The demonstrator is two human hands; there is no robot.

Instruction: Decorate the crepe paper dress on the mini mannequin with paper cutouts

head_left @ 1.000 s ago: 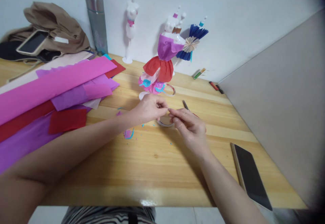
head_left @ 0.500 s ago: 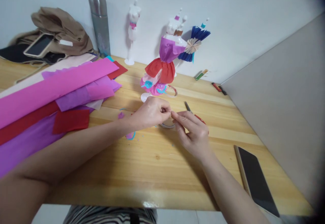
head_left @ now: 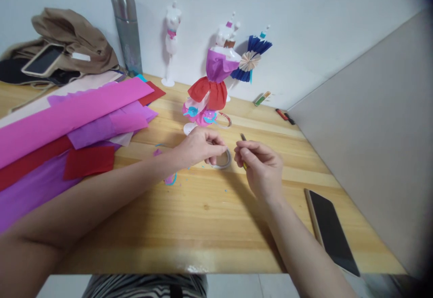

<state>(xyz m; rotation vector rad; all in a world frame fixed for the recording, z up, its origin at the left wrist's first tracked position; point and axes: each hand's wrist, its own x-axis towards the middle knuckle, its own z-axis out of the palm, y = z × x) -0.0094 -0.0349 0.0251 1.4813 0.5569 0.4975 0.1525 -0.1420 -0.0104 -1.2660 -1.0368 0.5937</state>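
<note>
My left hand (head_left: 199, 147) rests on the wooden table (head_left: 203, 217), fingers curled down against the left side of a small tape roll (head_left: 223, 159). My right hand (head_left: 262, 167) hovers just right of the roll, closed in a pinch, with a small yellowish bit showing under the fingertips that I cannot name. The blade tip of a pair of scissors (head_left: 242, 136) sticks out behind that hand. Just beyond both hands stands a small white mannequin (head_left: 216, 81) dressed in purple, red and pink paper.
Pink, purple and red paper sheets (head_left: 67, 122) cover the table's left. A bare mannequin (head_left: 171, 32), a steel flask (head_left: 126, 32), a brown bag (head_left: 74, 36) with a phone lie at the back. A dark phone (head_left: 329, 230) lies front right. Paper scraps (head_left: 171, 179) lie near my left wrist.
My hands, pinched together over the tape roll before, have parted. The right hand has drawn back to the right. The left hand has dropped onto the roll.
</note>
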